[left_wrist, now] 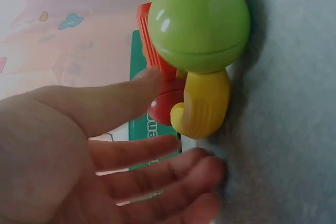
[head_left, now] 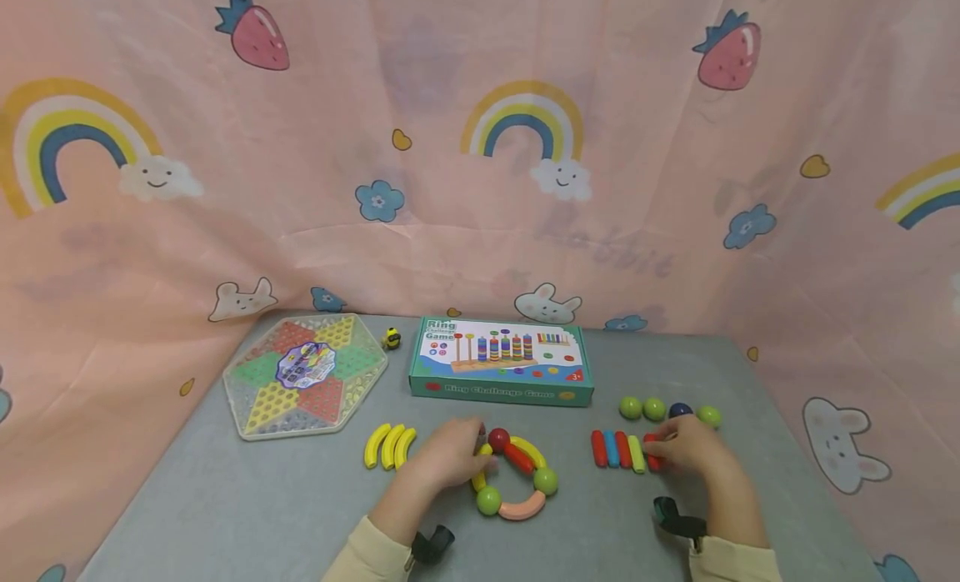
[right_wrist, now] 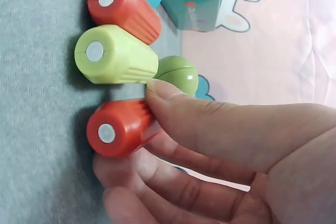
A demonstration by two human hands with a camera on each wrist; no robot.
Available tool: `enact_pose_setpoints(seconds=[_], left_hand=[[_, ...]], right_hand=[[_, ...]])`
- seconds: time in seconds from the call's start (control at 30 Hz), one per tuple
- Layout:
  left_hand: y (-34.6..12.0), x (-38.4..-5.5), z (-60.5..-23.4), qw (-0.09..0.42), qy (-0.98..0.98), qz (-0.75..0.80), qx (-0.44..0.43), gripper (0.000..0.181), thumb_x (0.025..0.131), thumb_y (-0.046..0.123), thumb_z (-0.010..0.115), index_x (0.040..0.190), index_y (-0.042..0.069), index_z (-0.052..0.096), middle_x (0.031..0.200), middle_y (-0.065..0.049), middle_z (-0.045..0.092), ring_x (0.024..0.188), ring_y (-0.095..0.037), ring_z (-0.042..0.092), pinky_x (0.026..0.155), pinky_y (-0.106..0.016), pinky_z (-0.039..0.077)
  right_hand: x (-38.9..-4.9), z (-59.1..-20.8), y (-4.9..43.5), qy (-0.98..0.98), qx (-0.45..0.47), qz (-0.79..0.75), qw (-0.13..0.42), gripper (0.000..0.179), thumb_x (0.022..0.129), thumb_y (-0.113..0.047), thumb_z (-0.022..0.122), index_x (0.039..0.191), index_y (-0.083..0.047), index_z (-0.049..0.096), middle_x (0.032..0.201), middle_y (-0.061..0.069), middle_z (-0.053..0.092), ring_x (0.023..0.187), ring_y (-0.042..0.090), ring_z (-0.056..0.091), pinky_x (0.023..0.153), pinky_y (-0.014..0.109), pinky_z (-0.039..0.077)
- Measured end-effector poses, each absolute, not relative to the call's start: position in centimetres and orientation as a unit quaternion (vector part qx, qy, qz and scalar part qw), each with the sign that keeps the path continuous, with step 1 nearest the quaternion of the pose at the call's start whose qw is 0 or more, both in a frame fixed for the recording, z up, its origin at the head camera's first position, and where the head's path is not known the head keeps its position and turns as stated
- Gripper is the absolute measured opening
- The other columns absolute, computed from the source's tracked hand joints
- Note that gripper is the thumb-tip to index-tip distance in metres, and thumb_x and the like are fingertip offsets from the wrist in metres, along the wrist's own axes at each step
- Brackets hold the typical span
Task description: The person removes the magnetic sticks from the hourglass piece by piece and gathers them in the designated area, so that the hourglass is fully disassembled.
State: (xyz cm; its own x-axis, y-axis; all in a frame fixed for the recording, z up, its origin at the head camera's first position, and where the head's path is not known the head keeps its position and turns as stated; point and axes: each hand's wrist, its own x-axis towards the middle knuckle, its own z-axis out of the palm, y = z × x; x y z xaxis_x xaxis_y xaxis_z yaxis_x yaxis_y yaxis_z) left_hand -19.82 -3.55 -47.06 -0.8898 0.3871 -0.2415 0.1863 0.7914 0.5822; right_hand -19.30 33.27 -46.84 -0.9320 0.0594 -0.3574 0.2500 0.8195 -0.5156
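Your right hand (head_left: 692, 446) is pinching the end red stick (right_wrist: 128, 125) toward the tabletop's (head_left: 787, 474) right edge; lift straight, don't bump the lime stick (right_wrist: 118, 56). Left hand (head_left: 453, 453) is chilling, fingers loose, beside the toy ring (head_left: 522, 508).

A six-sided game board (head_left: 306, 377), patterned with red, green and yellow triangles, lies at the far left corner of the grey bench (head_left: 262, 515). Beside it, near the far edge, is a small yellow-and-black figure (head_left: 392, 338). A green-sided "Ring Challenge Game" box (head_left: 501, 362) lies along that edge's middle. Behind hangs pink cloth (head_left: 645, 123) printed with rainbows, strawberries and rabbits.
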Motion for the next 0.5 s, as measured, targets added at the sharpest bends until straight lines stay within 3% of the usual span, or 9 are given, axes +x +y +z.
enact_pose_setpoints(seconds=[0.13,0.27,0.4,0.5], left_hand=[[-3.59,-19.71,-47.06,0.189,0.931,0.271,0.158,0.039,0.083,0.021,0.084,0.115,0.006,0.066,0.088,-0.002,0.063,0.080,-0.019,0.055,0.072,-0.034,0.051],[-3.54,-19.72,-47.26,0.190,0.923,0.287,0.171,0.044,0.085,0.019,0.082,0.124,0.008,0.066,0.102,-0.005,0.068,0.085,-0.018,0.056,0.082,-0.038,0.054],[-3.80,-19.83,-47.18,0.201,0.912,0.303,0.192,0.045,0.088,0.030,0.079,0.125,0.009,0.066,0.103,-0.004,0.070,0.085,-0.016,0.057,0.082,-0.038,0.054],[-3.99,-19.81,-46.86,0.223,0.910,0.284,0.205,0.060,0.082,0.044,0.082,0.128,0.008,0.065,0.103,-0.002,0.067,0.088,-0.016,0.055,0.083,-0.038,0.052]], right_hand=[[-19.26,-46.97,33.15,0.939,0.077,-0.290,0.167,0.035,0.090,-0.024,0.073,0.104,0.007,0.068,0.083,0.006,0.066,0.070,0.017,0.061,0.065,0.035,0.052],[-19.27,-47.09,33.10,0.936,0.075,-0.299,0.168,0.031,0.093,-0.021,0.070,0.105,0.007,0.069,0.083,0.005,0.066,0.070,0.016,0.062,0.064,0.033,0.054],[-19.27,-47.00,33.16,0.932,0.068,-0.312,0.171,0.029,0.096,-0.017,0.065,0.109,0.008,0.068,0.085,0.007,0.068,0.073,0.017,0.063,0.065,0.035,0.055],[-19.24,-46.51,33.18,0.933,0.065,-0.314,0.165,0.029,0.097,-0.016,0.061,0.111,0.009,0.066,0.087,0.010,0.069,0.076,0.020,0.064,0.067,0.038,0.055]])
